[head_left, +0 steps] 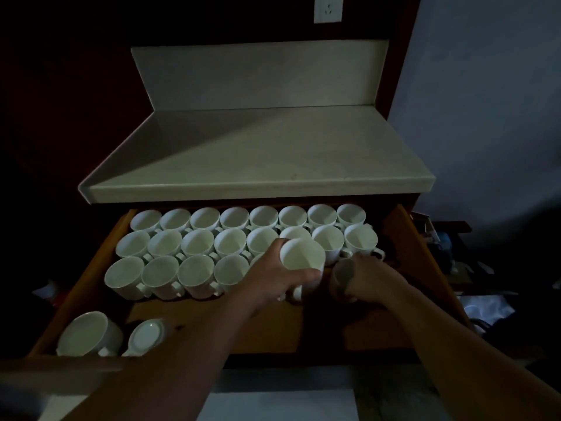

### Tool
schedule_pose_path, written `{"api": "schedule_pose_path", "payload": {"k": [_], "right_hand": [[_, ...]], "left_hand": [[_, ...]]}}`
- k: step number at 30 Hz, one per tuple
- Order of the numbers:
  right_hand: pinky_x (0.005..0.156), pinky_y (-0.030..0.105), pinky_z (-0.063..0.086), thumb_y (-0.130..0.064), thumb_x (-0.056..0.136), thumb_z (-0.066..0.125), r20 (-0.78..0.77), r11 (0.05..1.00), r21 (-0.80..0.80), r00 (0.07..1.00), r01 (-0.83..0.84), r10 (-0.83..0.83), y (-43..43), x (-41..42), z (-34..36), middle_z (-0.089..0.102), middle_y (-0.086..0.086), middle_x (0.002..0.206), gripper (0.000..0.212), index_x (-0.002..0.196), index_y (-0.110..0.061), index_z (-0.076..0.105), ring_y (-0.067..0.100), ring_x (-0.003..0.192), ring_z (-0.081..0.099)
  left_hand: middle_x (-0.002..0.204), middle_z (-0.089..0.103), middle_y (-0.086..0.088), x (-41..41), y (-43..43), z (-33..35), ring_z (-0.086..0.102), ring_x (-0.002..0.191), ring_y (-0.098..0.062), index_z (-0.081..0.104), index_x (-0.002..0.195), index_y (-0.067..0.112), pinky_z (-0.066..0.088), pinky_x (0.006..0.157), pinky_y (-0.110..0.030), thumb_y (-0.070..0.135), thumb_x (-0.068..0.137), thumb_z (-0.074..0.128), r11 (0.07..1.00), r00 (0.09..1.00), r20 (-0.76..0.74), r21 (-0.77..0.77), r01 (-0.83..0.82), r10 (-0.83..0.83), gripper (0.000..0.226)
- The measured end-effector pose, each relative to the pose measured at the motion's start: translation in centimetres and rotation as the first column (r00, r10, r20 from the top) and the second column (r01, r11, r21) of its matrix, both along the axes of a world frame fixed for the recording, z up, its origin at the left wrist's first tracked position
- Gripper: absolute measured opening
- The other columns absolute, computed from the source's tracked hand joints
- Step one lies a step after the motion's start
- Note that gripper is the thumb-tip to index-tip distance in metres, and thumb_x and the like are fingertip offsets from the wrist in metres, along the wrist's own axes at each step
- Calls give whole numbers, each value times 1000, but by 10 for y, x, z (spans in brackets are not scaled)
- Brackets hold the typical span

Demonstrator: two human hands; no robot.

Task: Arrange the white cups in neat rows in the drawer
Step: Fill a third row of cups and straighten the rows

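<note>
Drawer: 2 full rows, 3rd part-filled. Left hand grasps cup, right hand grasps another. 2 strays remain front-left.

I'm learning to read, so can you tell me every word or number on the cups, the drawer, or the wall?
There are none to read.
White ceramic cups: plain, no print visible.
Brown wooden drawer: no label.
White wall socket: only slots, no words.
Dim clutter at the right: too dark and blurred to read.
</note>
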State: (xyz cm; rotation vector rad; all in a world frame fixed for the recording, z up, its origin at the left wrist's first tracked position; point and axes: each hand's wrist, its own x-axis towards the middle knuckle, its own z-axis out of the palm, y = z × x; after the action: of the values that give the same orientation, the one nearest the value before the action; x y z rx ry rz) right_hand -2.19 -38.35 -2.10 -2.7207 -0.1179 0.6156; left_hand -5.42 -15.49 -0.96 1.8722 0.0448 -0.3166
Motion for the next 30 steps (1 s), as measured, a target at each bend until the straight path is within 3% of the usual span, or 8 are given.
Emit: {"api": "schedule_pose_path", "payload": {"k": [2,5,7,10,12,17,22,30], "right_hand": [[63,24,51,-30,86,73,60,994,30,993,101,-103,-4,1,-8,68,3,104,35,115,-21,56,13,85,68],[77,32,50,-41,82,74,57,974,51,973,221,-224,-9,6,-26,56,11,130,68,137,-17,43,27,112,65],[84,37,51,-47,83,70,67,983,8,980,186,-186,-8,7,-28,51,14,132,66,134,-15,42,35,122,60],[97,45,53,-31,96,64,96,993,-29,989,115,-112,-7,5,-21,46,19,139,52,139,-15,42,40,128,54],[104,48,49,-28,96,62,42,984,44,984,171,-172,-10,6,-21,40,23,148,61,148,-13,35,40,133,50],[102,45,51,-34,75,85,-14,963,138,973,232,-232,-16,10,-26,34,16,153,101,155,-22,25,33,130,52],[103,45,50,-32,74,86,0,970,132,979,204,-206,-15,12,-28,37,18,151,98,152,-20,29,35,130,52],[101,46,51,-43,73,87,33,965,145,974,218,-225,-14,13,-31,39,17,152,98,151,-22,30,33,129,54]], "left_hand": [[115,63,5,8,-14,-5,69,92,-19,47,125,42,58,52,-29,53,64,90,992,999,20,121,46,-48,75],[114,60,3,18,-28,-17,72,86,-21,44,124,40,63,54,-35,54,59,92,975,999,0,220,45,-46,82],[112,60,5,22,-33,-24,71,87,-20,44,123,40,64,55,-37,60,56,90,953,999,-1,301,44,-45,84],[117,61,8,26,-41,-34,63,98,-13,45,129,35,62,70,-38,68,55,86,894,996,35,445,54,-78,91],[127,60,5,27,-47,-39,59,106,-13,45,135,29,54,80,-35,69,59,85,845,988,76,530,71,-131,95],[131,58,3,33,-48,-42,54,103,-11,42,138,30,49,80,-34,68,62,84,843,985,92,532,76,-146,95],[131,49,-2,34,-50,-50,60,106,-21,37,136,35,55,87,-41,60,70,79,816,978,106,570,91,-182,83],[137,49,-12,38,-53,-61,60,110,-28,32,143,20,45,77,-32,46,81,77,728,965,98,676,114,-242,80]]}}
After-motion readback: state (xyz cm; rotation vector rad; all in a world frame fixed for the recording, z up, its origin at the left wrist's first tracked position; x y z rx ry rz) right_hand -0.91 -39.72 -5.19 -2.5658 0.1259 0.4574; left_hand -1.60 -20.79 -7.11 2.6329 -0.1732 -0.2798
